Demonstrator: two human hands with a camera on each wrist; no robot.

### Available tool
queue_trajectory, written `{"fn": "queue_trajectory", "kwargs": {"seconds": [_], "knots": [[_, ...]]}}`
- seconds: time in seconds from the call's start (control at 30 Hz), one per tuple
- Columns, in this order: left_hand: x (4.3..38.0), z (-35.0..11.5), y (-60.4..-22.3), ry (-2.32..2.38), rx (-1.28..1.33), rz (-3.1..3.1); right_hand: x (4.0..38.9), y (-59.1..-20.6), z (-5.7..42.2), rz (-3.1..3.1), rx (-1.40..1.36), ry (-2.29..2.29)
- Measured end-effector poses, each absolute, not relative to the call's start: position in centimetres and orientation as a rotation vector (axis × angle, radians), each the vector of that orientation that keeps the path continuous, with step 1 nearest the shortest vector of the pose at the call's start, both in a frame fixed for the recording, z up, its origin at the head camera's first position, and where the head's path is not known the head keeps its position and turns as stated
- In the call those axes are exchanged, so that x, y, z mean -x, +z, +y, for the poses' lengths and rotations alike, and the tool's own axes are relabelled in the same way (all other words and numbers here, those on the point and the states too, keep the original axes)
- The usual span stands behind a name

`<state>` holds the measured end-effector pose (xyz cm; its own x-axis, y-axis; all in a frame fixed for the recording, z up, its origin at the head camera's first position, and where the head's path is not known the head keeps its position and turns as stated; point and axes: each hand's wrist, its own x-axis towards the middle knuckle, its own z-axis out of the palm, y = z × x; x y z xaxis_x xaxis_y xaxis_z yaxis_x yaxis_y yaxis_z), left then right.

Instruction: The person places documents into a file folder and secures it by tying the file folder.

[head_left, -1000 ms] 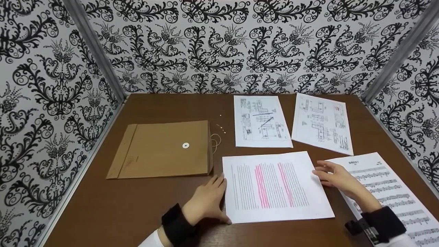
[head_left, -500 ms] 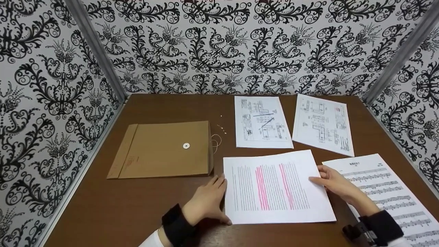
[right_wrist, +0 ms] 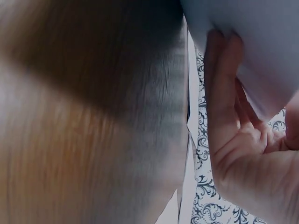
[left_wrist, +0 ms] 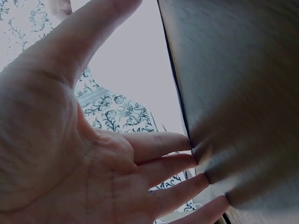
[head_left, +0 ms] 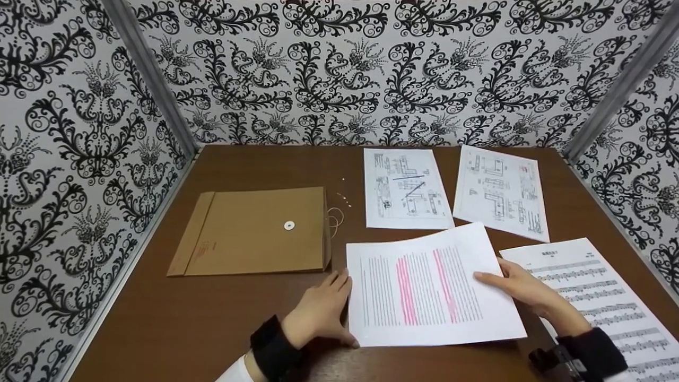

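Right edge of the sheet pinched and lifted

A second ago the right grip point(head_left: 522, 286) was beside the sheet's right edge, which lay down on the table point(head_left: 175, 318). Now it is clamped on that edge, its thumb point(head_left: 485, 277) on top and its fingers point(right_wrist: 223, 74) beneath. The sheet point(head_left: 432, 292), printed and marked with pink strokes, rises toward this grip: its far right corner has come up, and a shadow shows under the right side. Whether it is one page or several cannot be told.

The left grip point(head_left: 320, 307) has hardly moved. It clamps nothing; fingers and thumb are apart, lying along the sheet's left edge, with the thumb at the near corner. The sheet thus lies between the two grips, low beside the left one and raised at the right one.

For the work in hand, this seems to mean that the sheet is partly taken up: the right side is secured, while the left is steadied rather than held.

Everything else has kept its place: the envelope point(head_left: 254, 233) beyond and left of the left grip, the score point(head_left: 589, 286) under and right of the right forearm, and two drawings, left drawing point(head_left: 408, 193) and right drawing point(head_left: 501, 193), beyond the right grip.
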<state>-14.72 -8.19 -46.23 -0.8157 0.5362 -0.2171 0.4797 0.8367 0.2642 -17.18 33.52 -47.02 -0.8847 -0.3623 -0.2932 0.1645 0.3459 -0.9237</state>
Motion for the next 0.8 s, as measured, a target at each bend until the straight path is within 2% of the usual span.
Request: {"fn": "queue_trajectory", "kwargs": {"seconds": [0.33, 0.8], "knots": [[14.70, -8.69, -46.45, 0.257, -0.818, 2.751, 16.68, -46.95, 33.65, 2.069, 0.261, -1.679], [15.51, -8.83, -46.71, 0.416, -0.710, 2.725, 16.29, -46.83, 34.06, 1.810, 0.273, -1.903]]}}
